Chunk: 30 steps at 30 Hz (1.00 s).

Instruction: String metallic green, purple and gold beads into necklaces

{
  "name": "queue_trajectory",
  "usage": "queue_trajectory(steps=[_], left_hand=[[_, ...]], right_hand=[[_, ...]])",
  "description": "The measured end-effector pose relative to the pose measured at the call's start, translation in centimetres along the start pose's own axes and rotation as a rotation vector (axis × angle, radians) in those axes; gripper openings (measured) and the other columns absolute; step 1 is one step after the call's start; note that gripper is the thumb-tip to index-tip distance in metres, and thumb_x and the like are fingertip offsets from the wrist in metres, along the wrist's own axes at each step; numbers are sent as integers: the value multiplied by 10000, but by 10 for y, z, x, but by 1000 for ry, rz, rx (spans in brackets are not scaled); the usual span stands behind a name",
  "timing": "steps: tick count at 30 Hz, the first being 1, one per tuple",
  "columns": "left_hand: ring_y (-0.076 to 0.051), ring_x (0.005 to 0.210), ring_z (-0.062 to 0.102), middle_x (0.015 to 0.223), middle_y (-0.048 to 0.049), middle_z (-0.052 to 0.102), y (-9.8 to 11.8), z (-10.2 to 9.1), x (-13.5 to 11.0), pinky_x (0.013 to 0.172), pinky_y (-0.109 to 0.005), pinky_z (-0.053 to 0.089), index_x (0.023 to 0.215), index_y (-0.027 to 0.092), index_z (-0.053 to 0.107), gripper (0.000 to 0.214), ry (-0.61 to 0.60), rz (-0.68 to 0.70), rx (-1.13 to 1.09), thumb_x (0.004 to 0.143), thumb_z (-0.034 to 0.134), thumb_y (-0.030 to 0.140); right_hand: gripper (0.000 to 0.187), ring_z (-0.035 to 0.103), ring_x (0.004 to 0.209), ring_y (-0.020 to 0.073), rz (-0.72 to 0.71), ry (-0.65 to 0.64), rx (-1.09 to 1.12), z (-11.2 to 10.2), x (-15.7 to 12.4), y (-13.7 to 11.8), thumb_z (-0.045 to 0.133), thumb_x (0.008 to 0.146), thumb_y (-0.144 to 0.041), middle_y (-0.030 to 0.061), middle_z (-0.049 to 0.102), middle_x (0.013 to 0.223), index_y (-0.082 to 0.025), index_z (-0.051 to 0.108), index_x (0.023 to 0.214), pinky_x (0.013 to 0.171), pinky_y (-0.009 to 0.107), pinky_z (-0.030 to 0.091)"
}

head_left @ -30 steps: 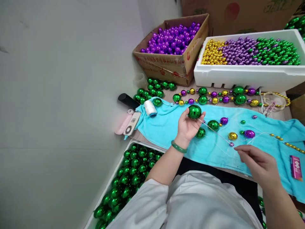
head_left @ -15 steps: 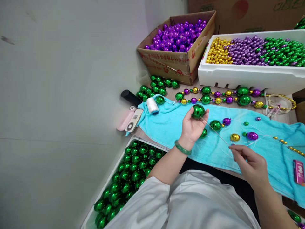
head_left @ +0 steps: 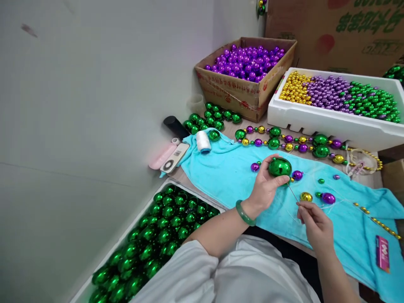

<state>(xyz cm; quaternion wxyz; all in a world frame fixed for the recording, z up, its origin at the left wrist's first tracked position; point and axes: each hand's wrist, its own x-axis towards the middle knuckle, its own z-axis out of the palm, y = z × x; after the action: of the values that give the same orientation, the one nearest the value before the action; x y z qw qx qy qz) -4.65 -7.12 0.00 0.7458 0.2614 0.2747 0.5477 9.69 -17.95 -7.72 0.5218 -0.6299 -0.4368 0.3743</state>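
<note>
My left hand (head_left: pixel 264 187) grips a large shiny green ball (head_left: pixel 279 167) above the turquoise towel (head_left: pixel 227 168). A jade bangle sits on that wrist. My right hand (head_left: pixel 314 223) pinches a thin needle (head_left: pixel 293 194) whose tip points up into the green ball. Fine white thread trails across the towel. Loose beads lie on the towel beside my hands: a purple bead (head_left: pixel 328 198), a gold bead (head_left: pixel 306 196) and small green ones.
A strung bead garland (head_left: pixel 288 143) lies behind the towel. Behind it stand a cardboard box of purple balls (head_left: pixel 246 80) and a white foam box (head_left: pixel 331 122) of gold, purple and green beads. A tray of green balls (head_left: pixel 151 240) sits at lower left. A thread spool (head_left: pixel 203 141) and phone (head_left: pixel 174 158) lie nearby.
The left hand has lowered the green ball toward the right hand. The right hand has moved up and left, bringing the needle closer to the ball. The camera has tilted downward.
</note>
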Motion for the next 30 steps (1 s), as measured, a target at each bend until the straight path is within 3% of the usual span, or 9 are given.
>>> queue_trajectory(steps=[8,12,15,17,19,22,26,28,30], left_hand=[[-124,950,564,1110,-14,570,-4,-1,-3,836,-239,458,1104,257,539,573,-49,59,61,615,821,152],[-123,920,568,1068,-13,583,-13,-4,-10,825,-250,467,1113,252,557,593,-162,-41,102,603,842,148],[-163,986,581,1090,-54,612,-16,-8,-11,888,-295,465,1143,227,615,437,-231,-124,231,737,766,279],[-190,1088,571,1151,-81,628,-15,-10,-8,987,-323,426,1094,208,681,282,-219,-46,376,847,647,338],[-205,1133,567,1152,-91,651,-14,-11,-2,1012,-330,416,999,200,732,225,-203,63,512,880,595,334],[-212,1054,607,1029,-92,694,-16,-14,9,950,-340,460,882,196,758,158,-255,111,679,839,642,296],[-207,979,624,901,-78,712,-27,-17,14,945,-344,466,793,205,763,136,-329,118,801,817,664,295],[-210,963,625,890,-75,718,-34,-15,15,914,-340,478,786,217,763,162,-353,111,845,824,657,334],[-207,919,629,877,-72,723,-37,-11,15,875,-337,486,805,221,763,190,-396,107,884,837,640,363]], right_hand=[[173,546,577,134,-22,32,-17,-2,4,-6,647,828,-319,1,590,641,-179,680,925,529,271,443],[155,517,561,123,-43,14,27,4,9,-16,641,832,-316,-2,574,628,-183,673,904,507,258,431],[141,503,556,117,-27,20,56,7,13,-23,643,833,-325,-4,574,623,-185,641,846,503,248,428],[157,504,550,116,-18,29,69,5,16,-24,653,824,-336,-1,585,622,-182,626,815,503,246,432],[180,517,546,121,-8,21,58,1,20,-20,666,809,-354,7,606,630,-178,630,817,505,250,442],[238,568,554,147,37,-31,-35,-14,26,-6,671,786,-403,27,646,652,-170,653,833,504,263,464],[355,574,491,170,109,-120,-361,-42,30,9,685,756,-458,3,615,561,-180,715,976,448,266,441],[390,539,452,162,105,-62,-477,-50,30,6,673,771,-465,-25,544,487,-204,719,1056,422,256,414],[400,554,497,156,75,13,-427,-52,30,-4,666,782,-464,-16,566,536,-214,713,1091,454,252,444]])
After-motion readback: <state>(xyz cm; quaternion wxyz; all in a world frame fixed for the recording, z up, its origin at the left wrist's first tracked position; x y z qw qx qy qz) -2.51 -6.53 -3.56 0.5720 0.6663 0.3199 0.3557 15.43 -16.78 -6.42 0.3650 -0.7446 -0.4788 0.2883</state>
